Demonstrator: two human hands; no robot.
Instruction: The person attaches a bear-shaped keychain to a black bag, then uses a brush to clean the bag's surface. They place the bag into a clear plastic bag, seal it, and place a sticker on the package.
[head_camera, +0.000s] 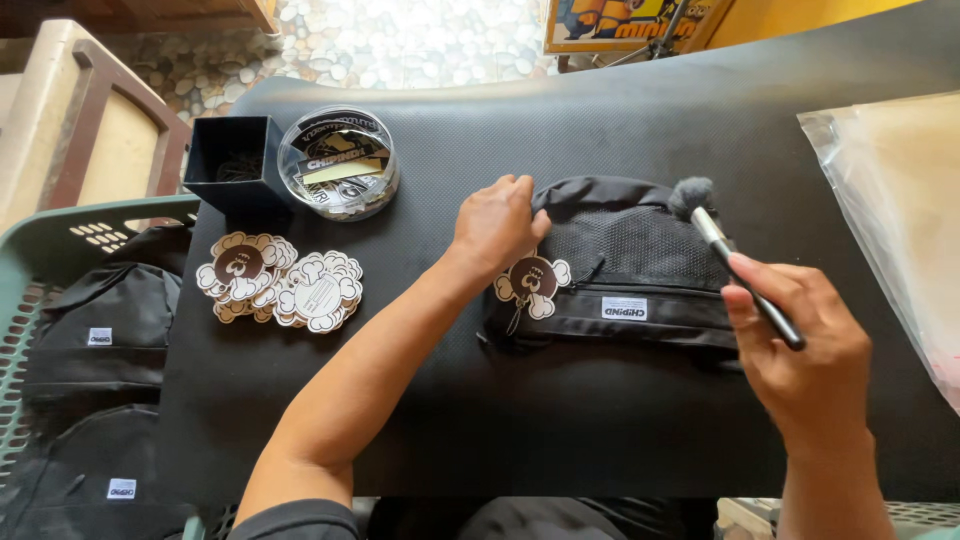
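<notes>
Black pouch (625, 270) between hands — left (497, 226) flat atop, right (800, 345) gripping brush (735, 262).

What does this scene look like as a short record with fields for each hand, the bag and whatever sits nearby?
left hand: presses on the black pouch bag
right hand: holds a brush, bristles at the bag's top edge
bag: lies flat on the black mat, cartoon tag attached
nearby: stack of cartoon tags, round clear container, black box, green basket of black bags

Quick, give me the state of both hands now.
Left hand: empty, fingers curled, pressing on the black fabric pouch.
Right hand: closed on the slim grey-bristled brush.
</notes>
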